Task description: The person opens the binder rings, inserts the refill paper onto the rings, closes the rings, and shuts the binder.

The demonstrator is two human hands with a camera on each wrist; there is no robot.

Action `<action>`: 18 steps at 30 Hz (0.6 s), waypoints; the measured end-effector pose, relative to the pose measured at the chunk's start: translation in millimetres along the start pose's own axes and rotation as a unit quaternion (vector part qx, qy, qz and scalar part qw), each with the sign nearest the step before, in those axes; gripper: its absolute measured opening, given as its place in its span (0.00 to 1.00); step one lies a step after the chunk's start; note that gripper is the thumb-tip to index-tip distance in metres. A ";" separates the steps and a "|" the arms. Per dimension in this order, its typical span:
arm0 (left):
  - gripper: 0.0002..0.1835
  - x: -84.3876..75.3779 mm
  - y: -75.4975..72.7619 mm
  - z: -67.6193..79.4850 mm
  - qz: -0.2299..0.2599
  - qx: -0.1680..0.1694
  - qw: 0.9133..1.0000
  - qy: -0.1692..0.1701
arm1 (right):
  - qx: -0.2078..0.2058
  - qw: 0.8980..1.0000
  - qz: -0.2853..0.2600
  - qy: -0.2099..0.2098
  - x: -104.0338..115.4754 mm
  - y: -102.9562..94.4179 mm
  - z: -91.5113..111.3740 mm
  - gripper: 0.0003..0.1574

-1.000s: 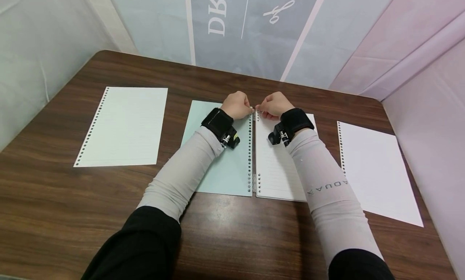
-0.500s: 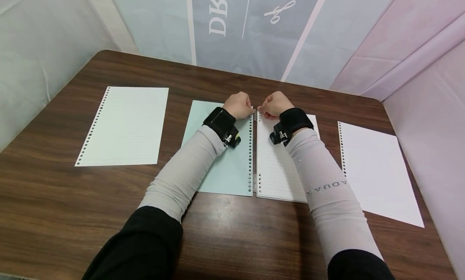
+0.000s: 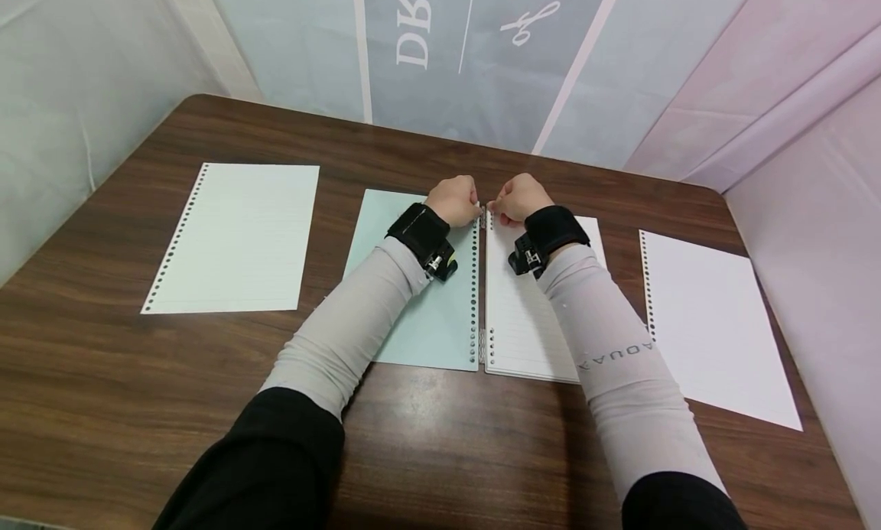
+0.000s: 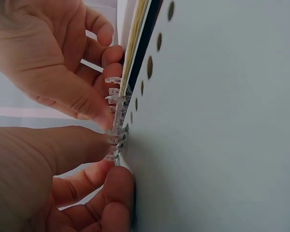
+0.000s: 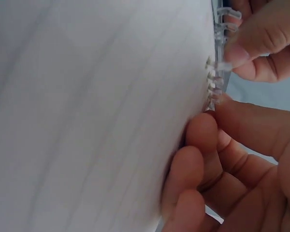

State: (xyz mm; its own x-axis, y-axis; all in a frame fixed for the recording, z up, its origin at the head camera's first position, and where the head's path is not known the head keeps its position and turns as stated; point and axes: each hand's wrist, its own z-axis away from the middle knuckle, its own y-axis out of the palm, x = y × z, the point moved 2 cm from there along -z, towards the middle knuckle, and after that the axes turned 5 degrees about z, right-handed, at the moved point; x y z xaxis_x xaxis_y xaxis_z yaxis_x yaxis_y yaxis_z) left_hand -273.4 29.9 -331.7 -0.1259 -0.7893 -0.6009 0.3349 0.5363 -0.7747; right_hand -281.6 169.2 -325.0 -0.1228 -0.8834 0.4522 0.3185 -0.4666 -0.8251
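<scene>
A loose-leaf notebook lies spread open, its pale green cover (image 3: 430, 323) on the left and a stack of lined paper (image 3: 526, 316) on the right. Clear plastic binder rings (image 3: 482, 346) run between them. At the far end of this spine, my left hand (image 3: 454, 199) pinches the rings, thumb on top and curled fingers at the cover's edge. Beside it my right hand (image 3: 521, 199) pinches the same ring strip from the paper side. Close up in the left wrist view, several ring prongs (image 4: 113, 92) stand up apart between the two thumbs. The fingers hide part of the strip.
A loose punched lined sheet (image 3: 237, 239) lies on the wooden table (image 3: 413, 453) at the left. Another punched white sheet (image 3: 716, 323) lies at the right, partly behind the right forearm. A printed curtain (image 3: 468, 56) hangs behind the table's far edge.
Both hands stay at the far end of the spine. The left hand has shifted slightly right, and the right wrist has tilted a little leftward. The sheets have not moved.
</scene>
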 end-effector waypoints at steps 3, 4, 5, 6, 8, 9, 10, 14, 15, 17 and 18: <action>0.08 -0.9 -0.2 -1.8 -0.007 -0.002 1.000 0.003 | 0.002 1.000 -0.016 -0.005 -2.6 0.1 -0.7 0.17; 0.07 -1.0 -0.4 -1.7 -0.005 -0.003 1.000 0.002 | 0.004 1.000 -0.019 -0.008 -3.6 0.0 -0.6 0.17; 0.07 -1.3 -0.8 -1.3 -0.001 -0.004 1.000 0.001 | 0.007 1.000 -0.023 -0.010 -4.6 -0.5 -0.2 0.17; 0.07 -1.7 -1.5 -0.6 0.004 -0.006 1.000 0.002 | 0.009 1.000 -0.022 -0.012 -5.7 -1.6 0.5 0.18; 0.08 -2.4 -3.6 0.6 0.018 -0.010 1.000 0.002 | 0.013 1.000 -0.024 -0.015 -7.8 -5.4 3.2 0.19; 0.08 -2.7 -4.9 1.1 0.025 -0.013 1.000 0.003 | 0.012 1.000 -0.022 -0.017 -9.0 -8.0 4.7 0.20; 0.08 -2.3 -6.6 1.9 0.034 -0.015 0.999 0.003 | 0.012 1.000 -0.022 -0.019 -9.6 -10.5 6.5 0.20; 0.09 -0.9 -13.7 7.1 0.045 -0.024 0.999 -0.004 | 0.012 0.999 -0.028 -0.018 -15.2 -21.1 13.0 0.22; 0.09 -0.8 -14.9 9.0 0.044 -0.025 0.999 -0.006 | 0.012 0.999 -0.029 -0.019 -17.5 -23.5 14.8 0.22; 0.09 -1.3 -16.9 13.9 0.035 -0.026 0.999 -0.004 | 0.010 0.999 -0.028 -0.020 -22.9 -27.8 18.5 0.22; 0.10 -1.8 -17.4 16.5 0.029 -0.027 0.999 0.000 | 0.007 0.999 -0.027 -0.022 -25.4 -29.8 21.1 0.22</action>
State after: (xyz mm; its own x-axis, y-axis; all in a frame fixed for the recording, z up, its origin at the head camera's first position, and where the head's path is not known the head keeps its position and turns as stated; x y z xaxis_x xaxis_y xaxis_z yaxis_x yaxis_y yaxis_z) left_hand -263.6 17.0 -313.9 -0.1067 -0.7564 -0.6453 0.2908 0.5969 -0.7478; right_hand -268.1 206.4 -304.7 -0.0986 -0.8546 0.5099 0.3265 -0.5118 -0.7947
